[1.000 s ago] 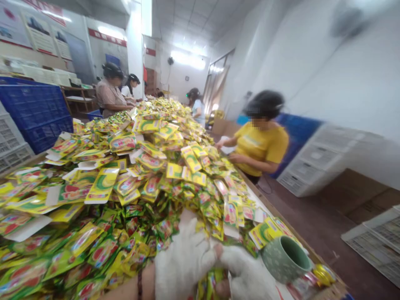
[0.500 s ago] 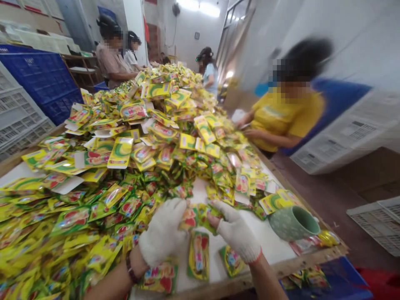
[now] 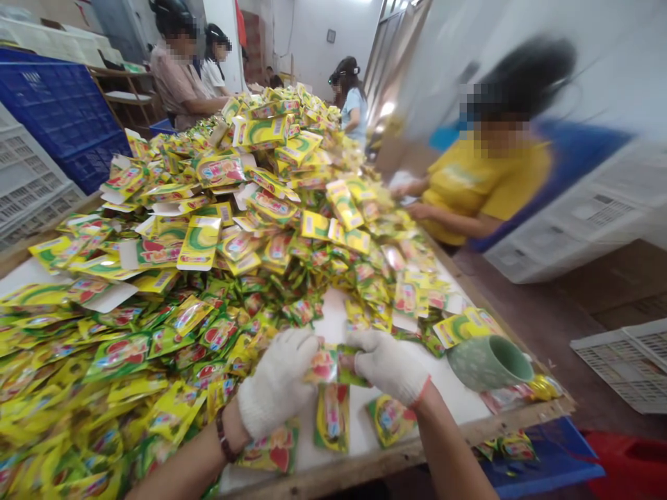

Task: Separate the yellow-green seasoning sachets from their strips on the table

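Both my hands wear white knit gloves near the table's front edge. My left hand [image 3: 276,382] and my right hand [image 3: 388,364] pinch the two ends of one small red-and-green sachet [image 3: 328,364] held between them, just above the white table top [image 3: 458,403]. A few loose sachets [image 3: 331,417] lie flat below my hands. A huge heap of yellow-green sachets [image 3: 219,229] fills the table behind and to the left of my hands.
A green mug [image 3: 487,361] lies tipped on its side at the front right corner. A person in a yellow shirt [image 3: 482,191] works at the right edge; others stand at the far end. Blue crates [image 3: 62,118] and white crates stand left; a blue bin [image 3: 547,458] sits below the table.
The camera has tilted down from the room toward the table edge. My hands came into full view and closed together on a sachet.
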The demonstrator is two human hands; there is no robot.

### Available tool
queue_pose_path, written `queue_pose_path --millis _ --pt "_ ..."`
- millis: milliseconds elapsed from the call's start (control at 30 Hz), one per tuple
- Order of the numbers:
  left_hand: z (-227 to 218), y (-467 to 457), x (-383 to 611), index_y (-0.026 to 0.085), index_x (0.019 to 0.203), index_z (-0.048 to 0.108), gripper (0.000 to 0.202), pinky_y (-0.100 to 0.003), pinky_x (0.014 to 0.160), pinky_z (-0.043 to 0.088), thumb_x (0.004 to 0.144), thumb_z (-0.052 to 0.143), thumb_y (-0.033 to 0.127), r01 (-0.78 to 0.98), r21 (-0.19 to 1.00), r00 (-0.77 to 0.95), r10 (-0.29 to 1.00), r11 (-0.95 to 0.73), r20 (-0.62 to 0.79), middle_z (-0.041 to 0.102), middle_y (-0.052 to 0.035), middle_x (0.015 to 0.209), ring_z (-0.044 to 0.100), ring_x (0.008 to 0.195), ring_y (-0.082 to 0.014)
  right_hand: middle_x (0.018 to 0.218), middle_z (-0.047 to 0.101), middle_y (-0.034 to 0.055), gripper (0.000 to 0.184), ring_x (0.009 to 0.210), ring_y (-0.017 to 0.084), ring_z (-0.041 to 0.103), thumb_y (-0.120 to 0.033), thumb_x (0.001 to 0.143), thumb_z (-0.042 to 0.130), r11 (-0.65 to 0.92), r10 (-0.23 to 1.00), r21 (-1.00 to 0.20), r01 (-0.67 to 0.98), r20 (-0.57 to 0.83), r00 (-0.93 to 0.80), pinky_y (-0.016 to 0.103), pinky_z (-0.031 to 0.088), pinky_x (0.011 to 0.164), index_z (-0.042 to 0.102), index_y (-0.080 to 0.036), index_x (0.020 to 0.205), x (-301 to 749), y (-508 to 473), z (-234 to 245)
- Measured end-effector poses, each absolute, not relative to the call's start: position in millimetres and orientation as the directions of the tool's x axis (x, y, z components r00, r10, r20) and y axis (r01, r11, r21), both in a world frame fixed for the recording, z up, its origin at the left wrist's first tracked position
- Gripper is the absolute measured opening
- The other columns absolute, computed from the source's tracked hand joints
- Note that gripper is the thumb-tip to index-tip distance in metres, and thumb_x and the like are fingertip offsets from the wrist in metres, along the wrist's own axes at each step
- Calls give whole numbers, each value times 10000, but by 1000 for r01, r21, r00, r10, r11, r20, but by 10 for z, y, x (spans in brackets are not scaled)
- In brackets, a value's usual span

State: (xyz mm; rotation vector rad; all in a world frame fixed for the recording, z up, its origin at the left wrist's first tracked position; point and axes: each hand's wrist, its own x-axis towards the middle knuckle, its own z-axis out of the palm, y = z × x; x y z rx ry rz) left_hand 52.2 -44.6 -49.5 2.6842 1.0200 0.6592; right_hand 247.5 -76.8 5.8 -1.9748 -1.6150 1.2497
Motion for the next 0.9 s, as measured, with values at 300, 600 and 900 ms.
queue_pose_path --millis 300,600,900 --pt "-549 -459 557 155 1083 560 462 -427 910 483 624 554 99 606 332 600 690 -722 406 619 -117 1074 558 1019 -273 616 495 -43 57 568 103 453 -211 691 589 -241 966 -824 513 -255 45 201 340 510 576 -189 742 2429 -765 -3" --pt "-581 -500 555 154 1119 546 517 -443 916 474 605 582 108 592 317 614 669 -741 418 605 -119 1129 545 1052 -290 690 647 28 161 647 162 566 -305 751 591 -175 958 -905 387 -67 278 253 448 576 692 -181 747 2318 -1016 -207" --pt "-608 -561 577 159 1176 525 443 -446 965 454 744 607 219 565 481 476 741 -670 474 605 -129 1129 550 1088 -282 854 642 29 324 403 75 504 -398 816 571 -278 961 -959 53 -278 14 210 393 369 613 -180 1052 2129 -1131 -231"
